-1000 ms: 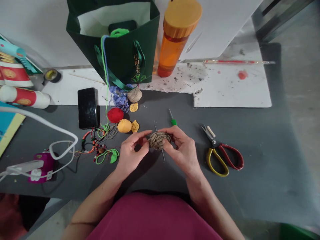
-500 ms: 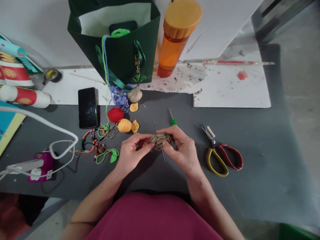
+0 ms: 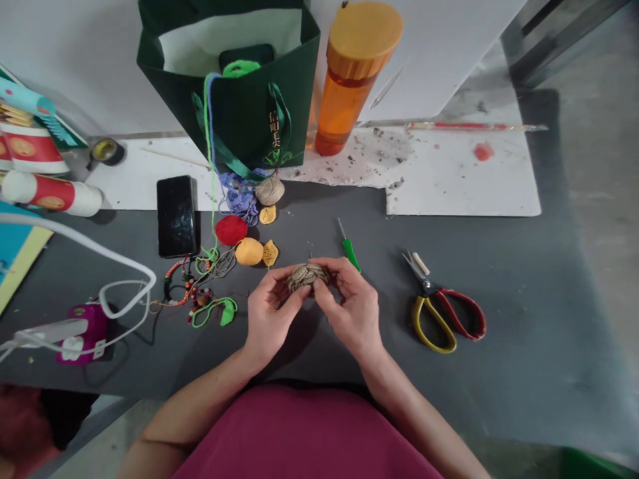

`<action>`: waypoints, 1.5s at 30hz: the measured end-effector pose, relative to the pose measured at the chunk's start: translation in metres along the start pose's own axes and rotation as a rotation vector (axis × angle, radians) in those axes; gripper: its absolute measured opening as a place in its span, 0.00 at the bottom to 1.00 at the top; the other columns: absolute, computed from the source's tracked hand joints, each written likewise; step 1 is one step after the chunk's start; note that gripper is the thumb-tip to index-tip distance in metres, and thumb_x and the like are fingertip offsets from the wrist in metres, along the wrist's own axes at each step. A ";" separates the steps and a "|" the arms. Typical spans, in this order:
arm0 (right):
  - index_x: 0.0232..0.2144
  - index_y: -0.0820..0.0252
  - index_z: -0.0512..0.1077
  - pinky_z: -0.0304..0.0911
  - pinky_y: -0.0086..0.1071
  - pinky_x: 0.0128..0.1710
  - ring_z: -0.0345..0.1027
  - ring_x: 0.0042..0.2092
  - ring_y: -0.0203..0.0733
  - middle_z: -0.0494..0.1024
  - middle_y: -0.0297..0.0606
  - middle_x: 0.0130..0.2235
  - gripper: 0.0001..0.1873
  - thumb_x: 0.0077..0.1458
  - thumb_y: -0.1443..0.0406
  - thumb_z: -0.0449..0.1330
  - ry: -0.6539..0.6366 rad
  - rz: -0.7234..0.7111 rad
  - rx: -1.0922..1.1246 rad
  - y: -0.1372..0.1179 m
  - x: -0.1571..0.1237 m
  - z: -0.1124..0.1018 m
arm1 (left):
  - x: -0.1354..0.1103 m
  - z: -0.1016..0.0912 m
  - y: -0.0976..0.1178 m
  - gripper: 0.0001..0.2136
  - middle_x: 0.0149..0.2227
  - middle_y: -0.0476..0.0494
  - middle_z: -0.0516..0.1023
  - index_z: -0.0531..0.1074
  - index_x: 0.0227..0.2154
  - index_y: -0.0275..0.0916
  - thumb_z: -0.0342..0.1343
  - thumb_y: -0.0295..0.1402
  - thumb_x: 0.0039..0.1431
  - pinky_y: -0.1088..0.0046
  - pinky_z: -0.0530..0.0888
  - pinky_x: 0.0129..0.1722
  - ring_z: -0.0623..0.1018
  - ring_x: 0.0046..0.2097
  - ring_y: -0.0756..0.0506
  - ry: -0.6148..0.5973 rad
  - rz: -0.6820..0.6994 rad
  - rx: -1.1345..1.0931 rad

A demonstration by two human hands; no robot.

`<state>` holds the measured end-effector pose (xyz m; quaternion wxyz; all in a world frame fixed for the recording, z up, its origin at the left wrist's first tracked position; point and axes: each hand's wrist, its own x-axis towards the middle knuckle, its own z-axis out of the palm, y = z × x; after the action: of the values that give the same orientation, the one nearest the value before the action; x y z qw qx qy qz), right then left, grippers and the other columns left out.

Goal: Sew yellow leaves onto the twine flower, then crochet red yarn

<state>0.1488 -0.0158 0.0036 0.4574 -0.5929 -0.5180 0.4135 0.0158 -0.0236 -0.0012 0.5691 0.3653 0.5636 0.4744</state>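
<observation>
Between my two hands is a small, rounded brown-grey piece of yarn work (image 3: 308,275) with a braided look. My left hand (image 3: 269,313) pinches its left side with thumb and fingers. On the right side, my right hand (image 3: 352,309) grips it the same way, both thumbs resting on the near face. Just beyond the right fingers lies a thin metal tool with a green handle (image 3: 351,254). The thin tip of a metal needle shows above the yarn work; the rest is mostly hidden by my hands.
Scissors (image 3: 433,303) with yellow and red handles lie to the right. At left are a red yarn ball (image 3: 231,230), a yellow yarn ball (image 3: 248,251), beaded strings (image 3: 190,286) and a phone (image 3: 176,216). Behind stand a green paper bag (image 3: 249,106) and an orange bottle (image 3: 349,86).
Both hands have shifted the yarn work slightly left and up, and it has turned a little. More of the green handle now shows, and less of the needle.
</observation>
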 end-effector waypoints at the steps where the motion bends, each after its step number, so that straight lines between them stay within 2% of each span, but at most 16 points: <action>1: 0.41 0.53 0.78 0.74 0.36 0.39 0.75 0.36 0.40 0.80 0.36 0.36 0.12 0.55 0.68 0.60 0.003 -0.031 -0.011 -0.001 0.000 0.000 | 0.001 -0.001 0.000 0.14 0.41 0.41 0.85 0.77 0.41 0.38 0.69 0.36 0.53 0.66 0.81 0.47 0.84 0.44 0.44 0.005 0.006 -0.010; 4: 0.43 0.53 0.79 0.74 0.35 0.39 0.76 0.37 0.40 0.82 0.36 0.37 0.11 0.58 0.65 0.62 -0.037 -0.050 0.042 -0.004 0.001 -0.004 | 0.008 -0.007 0.003 0.14 0.39 0.43 0.86 0.78 0.40 0.39 0.70 0.38 0.52 0.69 0.81 0.44 0.84 0.42 0.45 -0.026 0.008 -0.025; 7: 0.41 0.54 0.81 0.75 0.35 0.39 0.78 0.38 0.40 0.83 0.37 0.37 0.10 0.62 0.62 0.60 -0.081 0.040 0.149 -0.004 0.004 -0.011 | 0.015 -0.013 0.006 0.15 0.39 0.43 0.86 0.79 0.39 0.39 0.71 0.40 0.52 0.70 0.81 0.44 0.84 0.41 0.46 -0.075 0.015 -0.010; 9: 0.38 0.55 0.81 0.75 0.35 0.38 0.78 0.36 0.40 0.84 0.37 0.35 0.09 0.61 0.61 0.61 -0.084 0.065 0.168 -0.003 0.006 -0.015 | 0.017 -0.016 0.008 0.15 0.38 0.43 0.86 0.80 0.39 0.39 0.71 0.40 0.52 0.70 0.81 0.43 0.84 0.40 0.46 -0.097 0.031 0.000; 13: 0.35 0.54 0.82 0.75 0.35 0.37 0.77 0.33 0.40 0.85 0.36 0.33 0.06 0.57 0.64 0.64 -0.073 0.008 0.138 -0.004 0.009 -0.017 | 0.019 -0.020 0.013 0.13 0.38 0.44 0.86 0.80 0.40 0.40 0.70 0.38 0.53 0.71 0.82 0.42 0.84 0.39 0.47 -0.140 0.042 0.054; 16: 0.32 0.55 0.81 0.74 0.34 0.35 0.77 0.31 0.39 0.84 0.36 0.31 0.06 0.57 0.66 0.63 -0.069 -0.022 0.126 -0.005 0.011 -0.017 | 0.021 -0.022 0.017 0.13 0.38 0.43 0.86 0.80 0.41 0.39 0.69 0.36 0.53 0.70 0.82 0.43 0.85 0.40 0.46 -0.179 0.028 0.122; 19: 0.30 0.54 0.80 0.74 0.33 0.33 0.76 0.30 0.38 0.83 0.34 0.29 0.08 0.58 0.67 0.61 -0.014 -0.041 0.066 -0.005 0.010 -0.015 | 0.022 -0.025 0.019 0.13 0.39 0.42 0.86 0.79 0.41 0.39 0.68 0.35 0.53 0.68 0.82 0.44 0.85 0.41 0.45 -0.209 -0.007 0.172; 24: 0.32 0.53 0.79 0.74 0.34 0.32 0.75 0.30 0.39 0.82 0.34 0.29 0.09 0.59 0.69 0.59 0.110 -0.190 -0.060 -0.003 0.006 -0.008 | 0.023 -0.024 0.016 0.13 0.39 0.41 0.87 0.80 0.41 0.38 0.68 0.33 0.52 0.69 0.83 0.44 0.85 0.41 0.44 -0.221 -0.017 0.176; 28: 0.33 0.52 0.79 0.74 0.36 0.32 0.75 0.30 0.40 0.82 0.34 0.30 0.11 0.60 0.70 0.58 0.155 -0.277 -0.158 -0.001 0.004 -0.004 | 0.020 -0.021 0.015 0.16 0.44 0.41 0.86 0.80 0.46 0.39 0.66 0.29 0.52 0.68 0.82 0.46 0.85 0.44 0.44 -0.233 -0.033 0.174; 31: 0.35 0.52 0.78 0.73 0.37 0.34 0.75 0.31 0.41 0.82 0.36 0.30 0.11 0.60 0.72 0.58 0.144 -0.370 -0.226 0.002 0.003 -0.001 | 0.018 -0.019 0.016 0.18 0.46 0.41 0.86 0.81 0.47 0.39 0.65 0.29 0.52 0.68 0.81 0.47 0.84 0.45 0.44 -0.224 -0.051 0.186; 35: 0.36 0.51 0.79 0.73 0.40 0.36 0.75 0.33 0.43 0.83 0.37 0.32 0.11 0.60 0.72 0.59 0.095 -0.437 -0.259 0.004 0.002 0.000 | 0.019 -0.019 0.017 0.16 0.43 0.43 0.86 0.81 0.45 0.40 0.65 0.27 0.50 0.69 0.80 0.45 0.83 0.42 0.45 -0.215 -0.089 0.201; 39: 0.39 0.52 0.80 0.73 0.39 0.39 0.76 0.36 0.43 0.83 0.39 0.35 0.11 0.63 0.70 0.58 0.051 -0.354 -0.137 0.000 0.002 -0.003 | 0.021 -0.020 0.014 0.14 0.41 0.43 0.85 0.81 0.41 0.40 0.66 0.28 0.49 0.69 0.79 0.45 0.82 0.42 0.45 -0.202 -0.105 0.154; 42: 0.42 0.54 0.79 0.74 0.36 0.39 0.78 0.37 0.40 0.84 0.38 0.36 0.11 0.65 0.68 0.56 0.035 -0.166 -0.034 -0.002 0.003 -0.005 | 0.023 -0.021 0.011 0.14 0.39 0.44 0.84 0.80 0.41 0.40 0.68 0.32 0.50 0.70 0.79 0.44 0.81 0.41 0.46 -0.166 -0.142 0.044; 45: 0.36 0.57 0.78 0.75 0.33 0.36 0.78 0.33 0.39 0.84 0.37 0.33 0.06 0.62 0.65 0.60 -0.024 -0.011 0.027 -0.002 0.005 -0.006 | 0.024 -0.021 0.010 0.15 0.40 0.45 0.83 0.79 0.40 0.40 0.70 0.33 0.47 0.71 0.78 0.43 0.81 0.41 0.47 -0.132 -0.188 -0.053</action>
<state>0.1549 -0.0111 0.0066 0.4614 -0.5789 -0.5210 0.4248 -0.0084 -0.0003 -0.0013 0.6564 0.3259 0.5441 0.4085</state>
